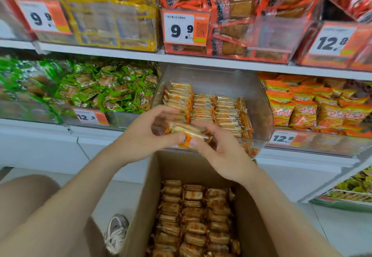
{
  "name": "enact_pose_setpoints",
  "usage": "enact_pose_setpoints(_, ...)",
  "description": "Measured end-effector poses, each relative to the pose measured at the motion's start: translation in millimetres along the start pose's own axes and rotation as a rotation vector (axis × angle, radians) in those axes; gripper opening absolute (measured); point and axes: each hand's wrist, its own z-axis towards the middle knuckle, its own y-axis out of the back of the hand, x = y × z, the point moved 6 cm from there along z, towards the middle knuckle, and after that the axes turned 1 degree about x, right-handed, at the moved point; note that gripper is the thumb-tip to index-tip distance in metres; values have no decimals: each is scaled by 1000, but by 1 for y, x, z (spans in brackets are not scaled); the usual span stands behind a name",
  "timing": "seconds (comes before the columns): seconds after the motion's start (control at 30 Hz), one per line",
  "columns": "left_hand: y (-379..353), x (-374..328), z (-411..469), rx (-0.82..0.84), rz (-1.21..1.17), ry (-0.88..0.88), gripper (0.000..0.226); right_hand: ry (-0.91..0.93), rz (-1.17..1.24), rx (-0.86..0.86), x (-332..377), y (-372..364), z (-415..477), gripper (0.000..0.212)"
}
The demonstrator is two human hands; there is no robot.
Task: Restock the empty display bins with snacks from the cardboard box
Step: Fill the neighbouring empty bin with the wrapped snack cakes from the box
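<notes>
Restock partway through: the clear display bin point(259, 103) holds a few neat rows, with room left above them.

The left hand point(149, 130) and right hand point(219, 154) together grip a small stack of wrapped snacks point(187, 131) just in front of the bin, above the cardboard box point(145, 196), which still holds many packets. The shelf tags read 12.8 point(281, 138) and 9.9 point(181, 29); the packet print is too blurred to read.

Upper white shelf point(201, 59): clear bins w/ yellow pkts point(112, 25) and red-orange pkts point(231, 25). Lower white shelf point(30, 128): green-pkt bin point(90, 91) at left, part-filled clear plastic bin point(217, 75) w/ orange-edged cracker pkts in the middle, orange-pkt bin point(322, 113) at right. Pale tiled floor point(352, 232): open brown cardboard box point(145, 206) in front of the shelving.
</notes>
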Motion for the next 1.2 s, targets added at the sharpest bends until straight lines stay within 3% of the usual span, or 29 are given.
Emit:
enact_pose_setpoints(0.1,24,10,4,-442,160,4,28,-3,-139,-163,5,14,35,52)
enact_pose_setpoints(0.17,26,20,11,-531,340,52,29,-58,-329,-180,-3,12,64,53)
enact_pose_setpoints(0.33,17,33,29,-455,459,129,32,-178,-496,30,-28,-18,119,52)
enact_pose_setpoints(0.5,13,32,31,-448,462,162,34,-259,-606,-212,-28,-9,132,51)
enact_pose_setpoints(0.73,13,34,22,-440,419,113,26,-269,-561,-125,-28,-12,134,57)
enact_pose_setpoints(0.87,11,27,-1,-538,488,137,41,-226,-528,-99,-25,-6,124,77)
enact_pose_setpoints(0.97,9,13,-21,-603,524,129,34,-191,-585,-200,-14,5,110,62)
enact_pose_setpoints(1.07,-2,11,-32,-476,558,155,18,15,-556,-343,16,15,72,19)
enact_pose_setpoints(1.1,-10,13,-33,-388,592,164,17,70,-465,-318,23,14,54,16)
enact_pose_setpoints(1.2,-45,29,-33,-33,689,218,22,16,-356,-9,9,-12,5,22)
